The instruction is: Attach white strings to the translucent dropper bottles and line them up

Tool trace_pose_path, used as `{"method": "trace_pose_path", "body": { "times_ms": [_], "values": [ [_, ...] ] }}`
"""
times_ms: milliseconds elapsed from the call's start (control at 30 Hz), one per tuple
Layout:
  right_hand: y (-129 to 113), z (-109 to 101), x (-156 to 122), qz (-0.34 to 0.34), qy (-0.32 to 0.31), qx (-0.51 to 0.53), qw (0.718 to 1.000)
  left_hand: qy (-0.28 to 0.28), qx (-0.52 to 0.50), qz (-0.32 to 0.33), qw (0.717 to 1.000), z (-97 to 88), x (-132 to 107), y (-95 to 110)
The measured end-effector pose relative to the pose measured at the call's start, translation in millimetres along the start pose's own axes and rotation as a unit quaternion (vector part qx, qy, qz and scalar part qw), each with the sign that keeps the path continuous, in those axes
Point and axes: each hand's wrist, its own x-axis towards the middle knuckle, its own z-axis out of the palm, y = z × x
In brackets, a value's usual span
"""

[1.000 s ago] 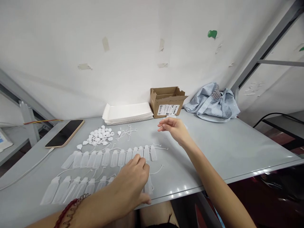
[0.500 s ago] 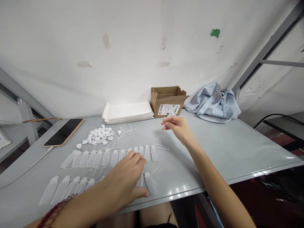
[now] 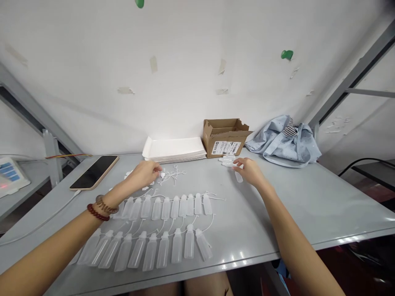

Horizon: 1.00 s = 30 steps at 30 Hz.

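Two rows of small translucent plastic bottles (image 3: pixel 166 230) lie side by side on the grey table (image 3: pixel 277 205), each with a white cord. My left hand (image 3: pixel 142 173) reaches over the pile of white caps (image 3: pixel 135 174) behind the rows, fingers curled near a cap and the tangle of white cords (image 3: pixel 173 173). My right hand (image 3: pixel 250 171) rests at the far middle of the table, fingers bent over a loose bottle (image 3: pixel 238 176), with a few more loose bottles (image 3: pixel 227 161) just beyond it, in front of the cardboard box (image 3: pixel 225 137).
A stack of white sheets (image 3: pixel 174 149) lies against the wall. A phone (image 3: pixel 94 172) on a cable sits at the left. A light blue cloth bag (image 3: pixel 285 142) is at the back right. Grey metal frame bars run along both sides.
My left hand left the front row of bottles and moved back to the caps. My right hand dropped from the air onto the loose bottles by the box. The camera tilted up.
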Motion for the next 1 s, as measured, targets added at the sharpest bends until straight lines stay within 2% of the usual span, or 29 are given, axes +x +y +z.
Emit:
{"method": "trace_pose_path", "body": {
  "times_ms": [133,267,400,500,633,733,767,867,1000],
  "values": [
    [-1.8,0.5,0.8,0.009,-0.02,-0.032,0.999,0.01,-0.029,0.013,0.999,12.3,10.9,3.8],
    [-5.2,-6.7,-4.0,0.033,-0.031,-0.058,0.997,0.009,-0.063,0.045,0.997,16.4,14.1,10.6],
    [-6.9,-13.1,-11.1,0.061,-0.065,-0.064,0.994,0.021,-0.102,0.041,0.994,13.9,14.0,15.2],
    [-8.4,-15.8,-14.5,0.047,-0.099,-0.037,0.993,0.037,-0.132,0.015,0.99,6.5,10.5,18.3],
    [-20.2,-16.9,-18.3,-0.01,-0.12,0.033,0.992,0.051,-0.171,-0.024,0.984,-8.5,2.3,24.7],
    [-40.4,-10.8,-25.7,-0.063,-0.087,0.147,0.983,0.077,-0.235,-0.046,0.968,-18.1,-5.0,33.7],
    [-48.6,-7.2,-29.5,-0.082,-0.072,0.206,0.972,0.086,-0.264,-0.054,0.959,-20.0,-7.7,38.0],
    [-72.2,5.2,-43.2,-0.127,-0.082,0.333,0.931,0.092,-0.337,-0.048,0.936,-20.9,-16.5,54.2],
    [-91.9,16.7,-59.5,-0.153,-0.101,0.395,0.9,0.06,-0.405,0.019,0.912,-12.5,-29.9,79.0]
  ]
}}
